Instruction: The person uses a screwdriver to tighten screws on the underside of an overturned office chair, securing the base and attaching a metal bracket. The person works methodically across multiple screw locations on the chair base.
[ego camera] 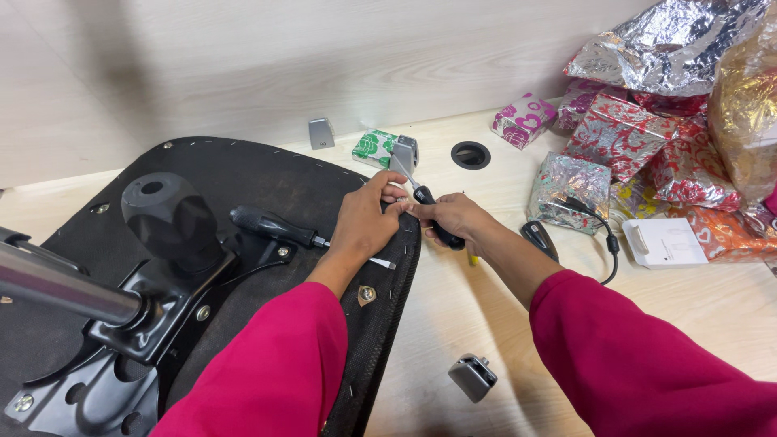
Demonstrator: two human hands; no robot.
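An upturned black chair seat [267,174] lies on the pale wooden table, its metal mechanism plate [137,324] and chrome column [57,287] at the left. My right hand [453,220] grips a black-handled screwdriver [427,202], its shaft pointing up and away. My left hand [364,218] rests at the seat's right edge, fingertips touching the screwdriver near the handle's top. A second black-handled screwdriver [275,226] lies on the seat just left of that hand. Both sleeves are magenta.
Small grey metal brackets sit behind the seat [321,133], by the screwdriver tip [405,152] and at the front [473,377]. A green patterned box [374,148], a round cable hole [470,154], foil-wrapped parcels [639,137], a black cable [603,231] and a white box [665,243] crowd the right.
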